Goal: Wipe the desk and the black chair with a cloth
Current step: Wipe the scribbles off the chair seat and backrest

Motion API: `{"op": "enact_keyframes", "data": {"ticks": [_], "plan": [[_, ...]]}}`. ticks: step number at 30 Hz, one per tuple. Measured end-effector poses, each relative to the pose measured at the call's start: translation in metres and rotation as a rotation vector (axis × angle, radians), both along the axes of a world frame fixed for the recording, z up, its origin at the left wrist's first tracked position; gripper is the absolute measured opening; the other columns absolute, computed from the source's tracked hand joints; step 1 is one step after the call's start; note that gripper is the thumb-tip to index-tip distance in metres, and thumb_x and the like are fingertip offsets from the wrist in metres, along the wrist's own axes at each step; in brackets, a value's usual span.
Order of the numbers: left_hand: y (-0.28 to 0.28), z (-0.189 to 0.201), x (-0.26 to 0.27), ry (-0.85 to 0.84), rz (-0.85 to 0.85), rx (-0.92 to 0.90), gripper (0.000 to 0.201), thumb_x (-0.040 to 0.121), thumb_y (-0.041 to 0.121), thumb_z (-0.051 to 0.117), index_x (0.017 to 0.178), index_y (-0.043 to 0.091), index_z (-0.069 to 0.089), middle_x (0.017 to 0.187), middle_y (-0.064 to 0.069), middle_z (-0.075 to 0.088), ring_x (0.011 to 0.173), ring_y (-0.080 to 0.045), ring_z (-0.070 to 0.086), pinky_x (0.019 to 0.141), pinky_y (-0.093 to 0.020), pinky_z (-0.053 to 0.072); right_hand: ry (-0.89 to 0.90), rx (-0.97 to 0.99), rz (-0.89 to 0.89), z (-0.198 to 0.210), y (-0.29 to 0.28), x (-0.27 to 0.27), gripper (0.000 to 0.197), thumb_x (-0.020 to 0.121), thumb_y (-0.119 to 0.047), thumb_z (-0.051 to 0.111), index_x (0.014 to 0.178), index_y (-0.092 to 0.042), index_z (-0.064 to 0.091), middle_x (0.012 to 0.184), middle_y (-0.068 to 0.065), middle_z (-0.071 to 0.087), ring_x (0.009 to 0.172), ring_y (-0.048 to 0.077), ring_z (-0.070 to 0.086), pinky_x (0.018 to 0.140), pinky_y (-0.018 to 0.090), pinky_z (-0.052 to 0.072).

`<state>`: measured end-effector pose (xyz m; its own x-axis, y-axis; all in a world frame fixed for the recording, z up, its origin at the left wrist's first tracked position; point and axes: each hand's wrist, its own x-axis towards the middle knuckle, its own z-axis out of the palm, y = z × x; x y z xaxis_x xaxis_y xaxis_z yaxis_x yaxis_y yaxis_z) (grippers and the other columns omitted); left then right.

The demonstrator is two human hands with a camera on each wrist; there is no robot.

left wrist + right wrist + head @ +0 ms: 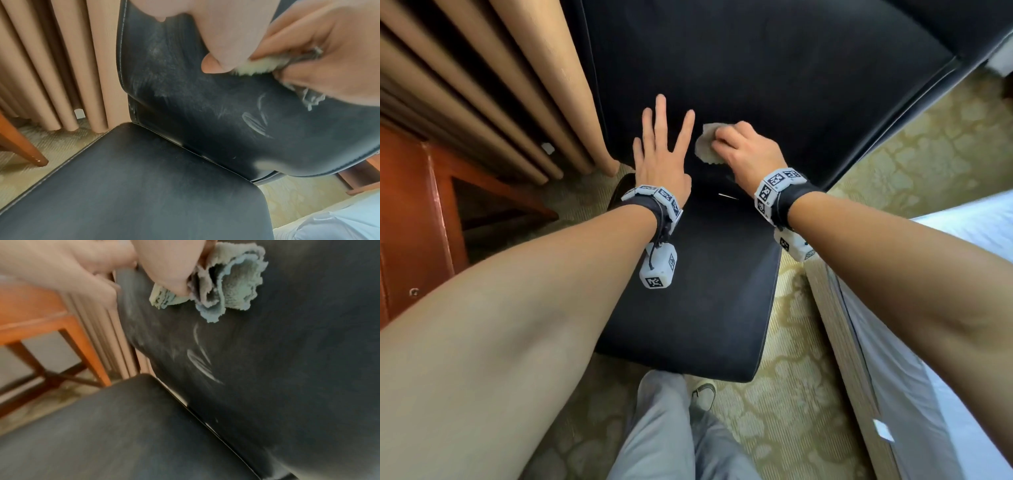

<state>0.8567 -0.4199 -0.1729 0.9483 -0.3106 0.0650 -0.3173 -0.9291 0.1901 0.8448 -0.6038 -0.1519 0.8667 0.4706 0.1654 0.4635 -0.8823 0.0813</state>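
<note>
The black leather chair fills the middle of the head view, its backrest rising behind the seat. My right hand grips a crumpled pale green cloth and presses it against the lower backrest. The bunched cloth hangs below my fingers in the right wrist view, with whitish smear marks on the leather beneath it. My left hand lies flat on the backrest just left of the cloth, fingers straight and spread. The desk's top is out of view.
Tan curtains hang close on the chair's left. A reddish wooden desk frame stands at far left, its leg on the patterned carpet. A bed with white sheets borders the right. My grey trouser leg is below the seat.
</note>
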Motion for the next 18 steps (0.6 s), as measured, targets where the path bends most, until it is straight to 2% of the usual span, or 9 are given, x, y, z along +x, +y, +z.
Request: {"op": "enact_keyframes", "data": {"ticks": [2,3,4,6,8,10,11,15,18], "plan": [[-0.004,-0.004,0.001,-0.015,0.021,0.006,0.108,0.074,0.006,0.065,0.156,0.031,-0.001,0.163,-0.018,-0.007,0.150,-0.040,0.001,0.111,-0.054,0.034,0.135,-0.119,0.088,-0.015,-0.005,0.000,0.017,0.080,-0.008,0.060,0.092,-0.014,0.069,0.099,-0.002,0.063,0.090,0.019,0.056,0.062,0.025,0.049],[-0.006,-0.006,0.001,-0.027,0.035,0.007,0.109,0.073,0.007,0.066,0.156,0.031,-0.001,0.164,-0.018,-0.007,0.150,-0.040,0.001,0.111,-0.054,0.034,0.179,-0.183,0.110,-0.020,-0.008,-0.001,0.017,0.082,-0.010,0.054,0.087,-0.015,0.070,0.095,-0.003,0.063,0.089,0.017,0.054,0.066,0.024,0.048],[-0.008,-0.008,0.001,-0.035,0.048,0.003,0.110,0.073,0.007,0.066,0.156,0.031,-0.001,0.164,-0.018,-0.006,0.150,-0.040,0.001,0.111,-0.055,0.035,0.170,-0.243,0.110,-0.028,-0.013,-0.001,0.022,0.085,-0.011,0.049,0.083,-0.014,0.070,0.092,-0.002,0.063,0.089,0.016,0.051,0.069,0.025,0.049],[-0.011,-0.010,0.002,-0.038,0.063,-0.009,0.111,0.071,0.005,0.065,0.156,0.032,-0.001,0.164,-0.017,-0.005,0.150,-0.039,0.001,0.110,-0.055,0.035,0.082,-0.317,0.158,-0.043,-0.025,-0.001,0.027,0.089,-0.009,0.043,0.080,-0.009,0.069,0.090,0.006,0.061,0.090,0.021,0.049,0.072,0.034,0.052],[-0.012,-0.011,0.001,-0.040,0.071,-0.017,0.113,0.070,0.002,0.063,0.156,0.033,-0.002,0.164,-0.016,-0.006,0.151,-0.039,0.000,0.110,-0.055,0.035,0.128,-0.359,0.219,-0.051,-0.037,-0.009,0.031,0.086,-0.010,0.042,0.067,-0.009,0.068,0.081,0.007,0.060,0.085,0.026,0.049,0.063,0.033,0.050],[-0.013,-0.012,-0.001,-0.033,0.081,-0.021,0.113,0.070,0.001,0.063,0.156,0.034,-0.003,0.164,-0.016,-0.006,0.151,-0.039,-0.001,0.110,-0.055,0.034,0.213,-0.377,0.251,-0.056,-0.045,-0.019,0.035,0.079,-0.012,0.042,0.051,-0.013,0.061,0.067,0.002,0.056,0.080,0.023,0.041,0.053,0.027,0.046],[-0.014,-0.011,-0.002,-0.028,0.088,-0.020,0.113,0.071,0.002,0.063,0.156,0.033,-0.003,0.164,-0.016,-0.006,0.151,-0.039,-0.001,0.111,-0.055,0.034,0.249,-0.387,0.263,-0.058,-0.048,-0.024,0.034,0.078,-0.011,0.044,0.048,-0.015,0.060,0.064,0.000,0.055,0.080,0.022,0.040,0.052,0.025,0.045],[-0.021,-0.008,-0.010,0.007,0.124,-0.022,0.111,0.074,0.009,0.068,0.157,0.029,-0.003,0.164,-0.017,-0.007,0.150,-0.040,0.001,0.114,-0.053,0.031,0.285,-0.486,0.310,-0.041,-0.054,-0.042,0.019,0.064,-0.012,0.073,0.049,-0.019,0.064,0.061,-0.005,0.056,0.071,0.022,0.058,0.055,0.025,0.043],[-0.026,-0.006,-0.016,0.028,0.132,-0.031,0.110,0.075,0.009,0.068,0.157,0.025,-0.003,0.163,-0.018,-0.008,0.150,-0.039,0.003,0.115,-0.052,0.029,0.269,-0.446,0.266,-0.023,-0.055,-0.048,0.020,0.066,-0.010,0.062,0.047,-0.018,0.064,0.061,-0.004,0.056,0.069,0.023,0.058,0.055,0.025,0.042]]}}
